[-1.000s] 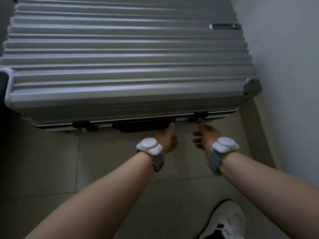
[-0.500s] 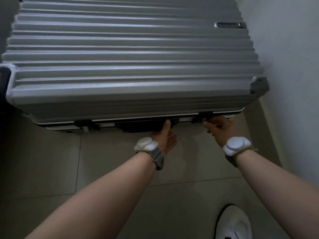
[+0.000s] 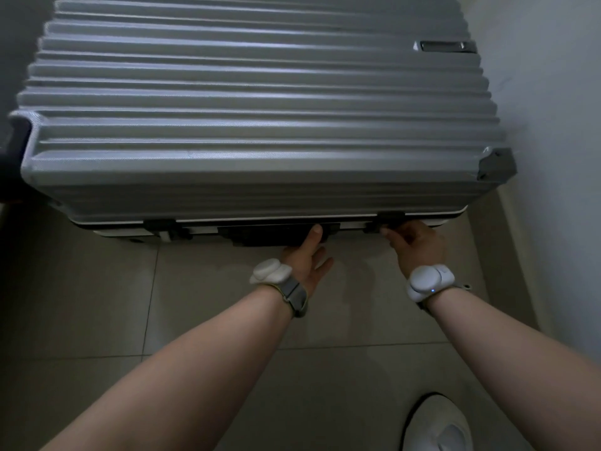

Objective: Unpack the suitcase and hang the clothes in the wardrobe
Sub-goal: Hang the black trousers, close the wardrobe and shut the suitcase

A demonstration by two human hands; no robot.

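Observation:
A silver ribbed hard-shell suitcase (image 3: 260, 125) lies flat and closed on the tiled floor, its seam side facing me. Along that side are a black carry handle (image 3: 270, 234), a left latch (image 3: 162, 226) and a right latch (image 3: 392, 219). My left hand (image 3: 305, 258) has its thumb raised against the right end of the handle, with the other fingers loose below. My right hand (image 3: 416, 245) reaches the right latch and its fingertips curl onto it. No clothes or wardrobe are in view.
A white wall (image 3: 553, 125) runs close along the suitcase's right side. Grey floor tiles (image 3: 97, 304) lie in front of the case. My white shoe (image 3: 439, 424) shows at the bottom right. A dark object (image 3: 9, 164) sits at the case's left corner.
My right hand moved forward from hovering over the floor onto the right latch. My left thumb stayed at the handle. The view shifted slightly closer.

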